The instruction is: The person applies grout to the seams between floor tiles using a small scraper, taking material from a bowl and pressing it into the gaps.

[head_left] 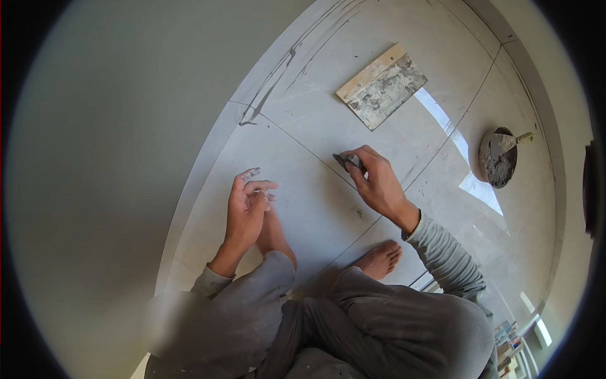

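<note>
We grip a dark tool (345,162) in our right hand (380,183) above the tiled floor (319,234), our smeared left hand (245,205) relaxed and unclenched. A wide scraper (383,88) lies ahead.

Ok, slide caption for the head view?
Right hand grips a small dark tool; wood-edged scraper and tub of grey paste rest on tiled floor.
</note>
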